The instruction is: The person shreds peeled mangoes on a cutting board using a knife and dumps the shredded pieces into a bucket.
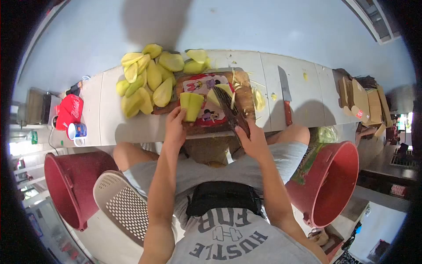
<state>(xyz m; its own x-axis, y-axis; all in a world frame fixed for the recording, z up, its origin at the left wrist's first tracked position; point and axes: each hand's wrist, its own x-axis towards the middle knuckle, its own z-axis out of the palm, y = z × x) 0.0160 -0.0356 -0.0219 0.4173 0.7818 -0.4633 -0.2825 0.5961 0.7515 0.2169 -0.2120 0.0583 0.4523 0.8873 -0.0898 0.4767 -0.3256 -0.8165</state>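
Note:
My left hand (176, 122) is closed on a thick yellow-green piece of peeled mango (192, 107), held above the left part of the wooden cutting board (244, 90). In my right hand (254, 141) is a long, dark brown tool with lengthwise ridges (233, 110), its far end slanting over the board. I cannot make out its exact kind. Another pale mango piece (213, 96) lies beside the tool's far end, partly hidden by it. Under both sits a red and white cartoon-printed sheet (191, 86). Thin pale strips (237, 81) are scattered on the board's right side.
A pile of peeled mangoes (154, 75) lies left of the board. To the right rests a knife with a red handle (288, 112). A mug (78, 132) stands at left, cardboard (358, 99) at right. Red bins (79, 185) flank my legs.

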